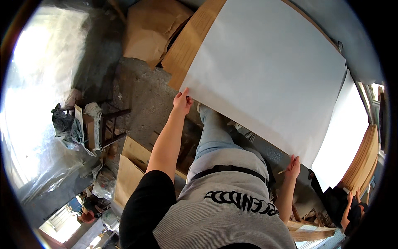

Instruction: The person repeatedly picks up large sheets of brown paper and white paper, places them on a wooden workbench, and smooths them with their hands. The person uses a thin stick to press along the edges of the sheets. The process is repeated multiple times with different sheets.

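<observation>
A large white sheet (269, 70) spreads out in front of me, lying over a wood-coloured board (192, 45) that shows along its left side. At the sheet's near left corner, my left hand (183, 101) pinches the edge, thumb on top and the other fingers curled below. Farther right, my right hand (292, 167) grips the same edge close to the near right corner. A small pale tip juts out beside its fingers; I cannot make out what it is. The sheet hides part of the right hand's fingertips.
Another white sheet (338, 137) and a stack of brown boards (362, 155) lie to the right, where a co-worker's arms (347, 207) reach in. Brown wrapping paper (153, 31) sits at the far left. Wooden panels (128, 178) and a cluttered stool (112, 126) stand left of me.
</observation>
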{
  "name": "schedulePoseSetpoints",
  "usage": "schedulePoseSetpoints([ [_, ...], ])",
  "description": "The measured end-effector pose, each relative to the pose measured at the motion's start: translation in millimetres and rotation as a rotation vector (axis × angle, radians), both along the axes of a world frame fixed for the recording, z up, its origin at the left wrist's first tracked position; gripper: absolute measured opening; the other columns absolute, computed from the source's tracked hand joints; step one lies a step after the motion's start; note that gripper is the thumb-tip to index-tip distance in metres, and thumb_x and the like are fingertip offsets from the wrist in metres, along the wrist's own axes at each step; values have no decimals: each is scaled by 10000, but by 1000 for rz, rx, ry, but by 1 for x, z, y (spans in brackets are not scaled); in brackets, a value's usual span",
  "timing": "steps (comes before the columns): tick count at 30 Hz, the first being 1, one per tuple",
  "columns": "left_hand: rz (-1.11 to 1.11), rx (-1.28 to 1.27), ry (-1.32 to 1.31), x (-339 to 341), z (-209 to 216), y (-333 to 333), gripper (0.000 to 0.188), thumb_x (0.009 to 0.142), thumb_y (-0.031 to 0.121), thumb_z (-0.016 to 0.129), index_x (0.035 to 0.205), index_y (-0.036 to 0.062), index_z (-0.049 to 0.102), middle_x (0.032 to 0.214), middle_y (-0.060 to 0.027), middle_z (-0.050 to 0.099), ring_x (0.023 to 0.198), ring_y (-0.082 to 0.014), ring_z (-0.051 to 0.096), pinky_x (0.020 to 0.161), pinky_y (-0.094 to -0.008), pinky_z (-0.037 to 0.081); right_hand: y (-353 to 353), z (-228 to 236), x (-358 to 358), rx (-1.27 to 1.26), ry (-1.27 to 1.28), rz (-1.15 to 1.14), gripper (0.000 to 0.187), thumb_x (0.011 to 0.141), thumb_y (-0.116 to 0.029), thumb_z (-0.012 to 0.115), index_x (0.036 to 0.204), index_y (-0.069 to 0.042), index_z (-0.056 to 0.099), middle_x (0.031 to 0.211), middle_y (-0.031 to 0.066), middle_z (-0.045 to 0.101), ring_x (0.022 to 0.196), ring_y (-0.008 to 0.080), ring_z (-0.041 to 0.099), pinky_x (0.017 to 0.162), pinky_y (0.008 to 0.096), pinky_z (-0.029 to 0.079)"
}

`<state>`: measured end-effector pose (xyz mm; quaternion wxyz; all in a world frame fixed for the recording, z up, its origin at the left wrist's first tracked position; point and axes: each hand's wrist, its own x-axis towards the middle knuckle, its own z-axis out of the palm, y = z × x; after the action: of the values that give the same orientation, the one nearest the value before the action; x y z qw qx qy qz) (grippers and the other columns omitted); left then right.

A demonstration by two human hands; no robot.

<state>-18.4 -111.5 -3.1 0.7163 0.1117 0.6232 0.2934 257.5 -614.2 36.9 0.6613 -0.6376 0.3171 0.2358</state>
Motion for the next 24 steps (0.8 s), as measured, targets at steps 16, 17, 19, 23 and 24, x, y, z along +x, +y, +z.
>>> schedulePoseSetpoints([
  [16, -166, 39, 66, -8, -22, 18, 208, 791, 128, 613, 741, 82, 417, 597, -14, 433, 501, -109, 401, 382, -231, 290, -33, 0, -3, -132, 77, -400, 187, 753, -240, 654, 844, -97, 576, 657, 6, 575, 499, 65, 532, 334, 174, 265],
  [17, -159, 37, 71, -7, -20, 17, 203, 789, 131, 617, 745, 81, 425, 596, -13, 433, 501, -109, 401, 384, -230, 291, -37, -1, -5, -331, 18, -489, 192, 754, -264, 649, 800, -89, 587, 593, 6, 551, 410, 69, 463, 338, 190, 278],
  [19, -154, 42, 79, -10, -19, 19, 199, 782, 138, 626, 751, 79, 439, 593, -12, 431, 499, -108, 404, 385, -228, 294, -33, 10, -11, -439, -46, -566, 247, 773, -316, 614, 741, -72, 592, 568, 9, 539, 366, 75, 409, 340, 211, 301],
  [23, -154, 56, 109, -6, -14, 17, 213, 777, 154, 635, 738, 77, 441, 590, -8, 428, 500, -107, 413, 389, -226, 305, -6, 23, -31, -604, -111, 169, 405, 848, -379, 473, 782, -10, 626, 545, 43, 545, 399, 104, 472, 405, 239, 367],
  [24, -166, 56, 116, -10, -15, 19, 213, 777, 161, 636, 742, 76, 443, 589, -7, 427, 500, -107, 415, 389, -226, 308, 3, 23, -34, -579, -101, 325, 410, 855, -409, 449, 831, -42, 631, 542, 27, 527, 450, 73, 456, 416, 223, 357],
])
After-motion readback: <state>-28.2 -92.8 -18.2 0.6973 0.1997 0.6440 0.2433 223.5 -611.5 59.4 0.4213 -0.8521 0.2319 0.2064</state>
